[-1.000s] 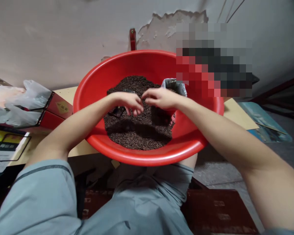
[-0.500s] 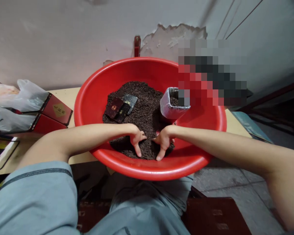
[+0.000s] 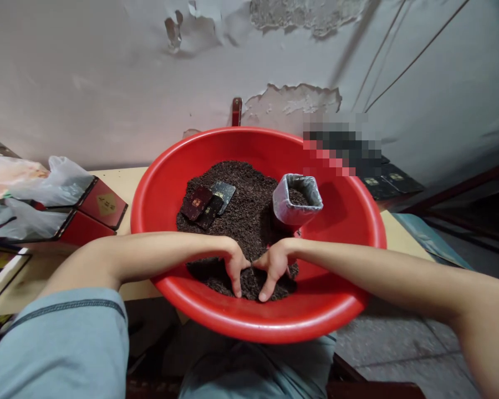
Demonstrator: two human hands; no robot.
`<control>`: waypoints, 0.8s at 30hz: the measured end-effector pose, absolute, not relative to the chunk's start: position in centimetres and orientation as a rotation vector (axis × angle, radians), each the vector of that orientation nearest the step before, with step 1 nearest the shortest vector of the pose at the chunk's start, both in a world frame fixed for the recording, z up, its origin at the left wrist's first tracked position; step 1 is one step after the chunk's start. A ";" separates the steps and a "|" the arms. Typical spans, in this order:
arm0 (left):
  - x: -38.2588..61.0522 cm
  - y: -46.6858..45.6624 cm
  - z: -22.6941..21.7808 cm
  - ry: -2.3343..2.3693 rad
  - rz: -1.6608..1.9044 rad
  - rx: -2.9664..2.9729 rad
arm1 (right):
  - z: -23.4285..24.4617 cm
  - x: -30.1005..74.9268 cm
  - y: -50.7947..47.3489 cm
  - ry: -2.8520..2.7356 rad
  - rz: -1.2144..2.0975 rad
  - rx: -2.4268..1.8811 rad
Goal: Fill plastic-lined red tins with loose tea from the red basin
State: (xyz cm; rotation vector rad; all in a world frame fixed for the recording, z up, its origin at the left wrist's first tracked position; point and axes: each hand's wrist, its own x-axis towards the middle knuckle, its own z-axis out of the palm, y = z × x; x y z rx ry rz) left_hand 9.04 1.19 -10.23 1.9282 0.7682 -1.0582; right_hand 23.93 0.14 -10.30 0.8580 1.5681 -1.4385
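Observation:
A big red plastic basin (image 3: 349, 221) sits before me, holding a heap of dark loose tea leaves (image 3: 249, 216). My left hand (image 3: 235, 266) and my right hand (image 3: 274, 267) meet at the near side of the heap, fingers curled and pointing down into the leaves, cupped against them. A small open silver foil bag (image 3: 296, 199) stands upright in the leaves to the right, partly filled. Three small dark flat packets (image 3: 205, 200) lie on the heap at the left.
The basin rests on a pale wooden table (image 3: 116, 177) against a peeling wall. Red boxes (image 3: 100, 208) and clear plastic bags (image 3: 29, 194) lie to the left. Dark packets (image 3: 385, 180) sit behind the basin at right. My grey-clad knees are below.
Both hands came from the middle of the heap down to its near edge and dug their fingers into the leaves. The packets and foil bag are now uncovered. The view tilted up.

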 end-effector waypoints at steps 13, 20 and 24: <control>8.8 1.3 -10.1 0.747 -1.057 1.672 | -10.1 23.6 0.6 1.587 -1.426 0.774; 8.8 1.1 -10.2 0.809 -1.036 1.625 | -11.1 23.8 -0.2 1.584 -1.593 0.896; 8.6 1.8 -10.4 0.870 -0.979 1.500 | -11.4 23.6 0.0 1.626 -1.611 1.053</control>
